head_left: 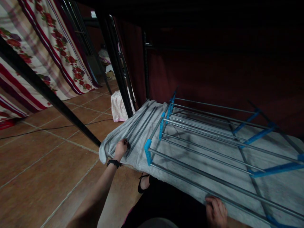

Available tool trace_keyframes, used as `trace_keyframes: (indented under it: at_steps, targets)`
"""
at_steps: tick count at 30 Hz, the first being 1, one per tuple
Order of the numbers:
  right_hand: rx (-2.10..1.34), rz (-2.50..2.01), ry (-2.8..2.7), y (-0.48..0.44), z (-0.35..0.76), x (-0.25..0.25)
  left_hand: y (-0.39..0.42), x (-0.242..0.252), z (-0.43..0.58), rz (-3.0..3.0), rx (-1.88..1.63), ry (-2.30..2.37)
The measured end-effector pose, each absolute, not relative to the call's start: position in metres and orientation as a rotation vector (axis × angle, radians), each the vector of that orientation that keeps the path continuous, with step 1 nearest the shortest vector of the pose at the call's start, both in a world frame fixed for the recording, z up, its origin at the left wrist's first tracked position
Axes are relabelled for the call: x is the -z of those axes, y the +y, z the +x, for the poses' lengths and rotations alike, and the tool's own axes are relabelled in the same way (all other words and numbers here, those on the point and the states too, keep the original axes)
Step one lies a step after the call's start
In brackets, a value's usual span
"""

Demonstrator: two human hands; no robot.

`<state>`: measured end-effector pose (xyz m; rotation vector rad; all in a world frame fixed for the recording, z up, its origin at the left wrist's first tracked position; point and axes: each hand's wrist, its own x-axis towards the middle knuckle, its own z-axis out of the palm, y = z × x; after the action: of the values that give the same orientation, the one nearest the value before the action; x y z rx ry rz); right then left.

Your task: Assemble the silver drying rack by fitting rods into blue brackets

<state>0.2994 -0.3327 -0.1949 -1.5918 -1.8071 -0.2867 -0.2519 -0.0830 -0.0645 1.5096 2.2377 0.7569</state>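
Observation:
My left hand [121, 148] is at the near left end of the bed, its fingers closed around the lower end of a metal rod, where a dark tip shows. Several thin grey metal rods [143, 127] lie side by side under and beyond it on the grey blanket [144, 158]. To the right stands a partly assembled rack [201, 172] of metal tubes with blue plastic joints [147, 151]. My right hand [216, 210] rests at the blanket's front edge beside the rack's lowest tube, fingers laid loosely and apparently holding nothing.
Black bed-frame posts [118, 66] rise at the left, and a slanting black bar [52, 93] crosses the view. A floral curtain [54, 47] hangs over the tiled floor [47, 158]. A striped cloth [120, 106] sits behind the post. A dark red wall [201, 79] closes the back.

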Motion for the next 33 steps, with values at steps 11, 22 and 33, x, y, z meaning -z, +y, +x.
trace_keyframes:
  at_steps: [11,22,33]
  targets:
    - [0.310,-1.538,-1.824,-0.331,0.303,0.205,-0.099,0.055,-0.223,1.976,-0.488,2.456]
    - [0.295,-1.526,-1.812,-0.329,0.298,0.197,-0.107,0.048,-0.190,2.304,-0.190,2.311]
    - [0.170,-1.599,-1.736,-0.332,0.283,0.183,-0.107,0.056,-0.185,1.620,-0.590,2.287]
